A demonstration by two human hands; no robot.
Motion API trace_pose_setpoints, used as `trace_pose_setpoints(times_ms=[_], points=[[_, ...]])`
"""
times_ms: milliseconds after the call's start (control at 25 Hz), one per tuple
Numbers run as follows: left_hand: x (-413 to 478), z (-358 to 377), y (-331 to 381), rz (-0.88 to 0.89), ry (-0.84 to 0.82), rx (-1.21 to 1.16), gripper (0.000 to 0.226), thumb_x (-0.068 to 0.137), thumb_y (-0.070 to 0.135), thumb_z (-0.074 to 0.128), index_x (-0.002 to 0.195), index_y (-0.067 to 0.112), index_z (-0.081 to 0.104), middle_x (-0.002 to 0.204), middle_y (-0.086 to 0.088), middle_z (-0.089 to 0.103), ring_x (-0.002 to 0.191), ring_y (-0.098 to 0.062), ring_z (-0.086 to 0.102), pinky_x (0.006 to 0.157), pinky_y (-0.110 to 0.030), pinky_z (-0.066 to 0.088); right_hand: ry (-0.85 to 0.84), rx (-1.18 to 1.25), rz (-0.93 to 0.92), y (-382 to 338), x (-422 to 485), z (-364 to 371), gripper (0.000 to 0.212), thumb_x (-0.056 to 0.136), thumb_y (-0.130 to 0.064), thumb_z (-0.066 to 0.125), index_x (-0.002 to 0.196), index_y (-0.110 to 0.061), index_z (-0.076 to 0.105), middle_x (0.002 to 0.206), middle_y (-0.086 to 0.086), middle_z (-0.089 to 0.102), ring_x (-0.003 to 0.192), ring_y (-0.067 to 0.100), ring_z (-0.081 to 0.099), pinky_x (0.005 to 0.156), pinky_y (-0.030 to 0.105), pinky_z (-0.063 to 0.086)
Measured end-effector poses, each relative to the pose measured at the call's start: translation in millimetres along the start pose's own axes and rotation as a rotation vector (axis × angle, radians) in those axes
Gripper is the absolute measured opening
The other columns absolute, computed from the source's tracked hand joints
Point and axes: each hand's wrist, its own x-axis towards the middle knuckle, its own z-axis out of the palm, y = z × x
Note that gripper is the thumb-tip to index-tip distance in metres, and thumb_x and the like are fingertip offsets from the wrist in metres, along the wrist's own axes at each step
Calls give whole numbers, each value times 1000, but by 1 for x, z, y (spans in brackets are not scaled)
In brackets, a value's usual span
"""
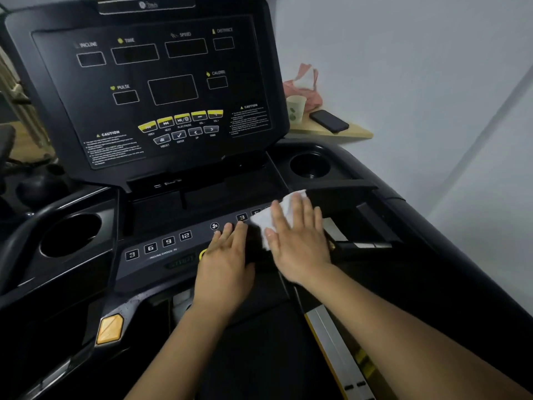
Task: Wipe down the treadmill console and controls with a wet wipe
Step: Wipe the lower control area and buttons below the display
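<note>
The black treadmill console [150, 90] fills the upper left, its display panel dark. Below it runs the control strip [161, 246] with numbered buttons 3, 6, 9, 12 and a fan button. A white wet wipe [264, 220] lies on the right part of that strip. My right hand [297, 241] presses flat on the wipe with straight fingers and covers most of it. My left hand [225, 255] rests flat on the strip just left of the wipe, fingers straight, near the fan button.
Round cup holders sit at left [70, 235] and right [310, 166]. On a wooden shelf [357, 132] behind the console stand a paper cup [295, 109], a dark phone [328, 121] and a pink bag [302, 85]. An orange tab [109, 329] is at lower left. A grey wall lies to the right.
</note>
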Motion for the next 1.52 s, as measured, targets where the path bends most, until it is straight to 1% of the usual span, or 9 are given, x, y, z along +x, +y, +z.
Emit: trace_pose_setpoints(times_ms=[160,280,440,520,680,840,1080,1240,1520], points=[[-1,5,1,11,53,19,76,51,7,90,122,-2,62,115,-27,68,109,-42,64,87,-49,53,-4,-79,-264,12,-40,7,64,99,-51,17,154,-21,6,162,13,-4,147,28,-16,119,50,-2],[0,6,0,-40,-5,-5,77,56,13,89,127,4,60,123,-25,64,115,-42,62,89,-49,53,13,18,-154,44,-54,6,60,100,-49,13,154,-22,10,162,3,-3,147,18,-16,120,45,1],[0,4,-4,-78,-73,-51,72,71,22,80,137,15,50,139,-15,56,128,-39,52,95,-46,51,-31,322,172,86,-60,3,52,102,-44,19,149,-26,30,156,-1,31,146,25,14,111,43,31],[-1,5,-4,-106,-95,-96,73,75,26,76,141,20,46,146,-13,49,135,-37,45,100,-44,47,10,279,184,79,-60,4,53,102,-39,23,150,-17,28,157,6,29,146,24,12,115,41,19],[0,1,-13,-96,-123,-211,77,74,32,74,144,27,41,150,-5,46,139,-25,42,106,-36,41,56,77,-150,4,-50,10,60,98,-33,21,152,-8,15,161,12,4,148,26,-9,120,47,0],[-1,-17,-50,-115,-51,-628,66,79,25,76,139,25,48,137,11,57,126,0,51,105,-21,42,-34,81,-324,-42,-23,2,64,95,-28,31,154,-13,9,163,3,-3,147,16,-16,120,43,-4],[-20,-12,-69,-21,30,-500,47,86,21,67,132,18,57,143,4,53,129,-4,49,104,-14,36,-154,223,-556,-50,-21,-3,59,100,-47,11,154,-22,11,160,-9,-5,142,0,-22,118,34,-11],[-17,-16,-72,-22,4,-567,53,81,28,67,132,19,56,142,5,53,130,-4,48,108,-14,34,-189,168,-457,-38,17,-11,55,101,-45,9,154,-30,5,160,-10,-10,142,3,-24,114,30,-18],[-14,-23,-82,-17,-85,-707,58,65,35,85,111,20,54,132,8,56,120,-10,54,100,-29,45,-236,276,-376,-83,71,-20,48,103,-32,19,144,-26,42,150,-5,42,139,16,29,116,38,13]])
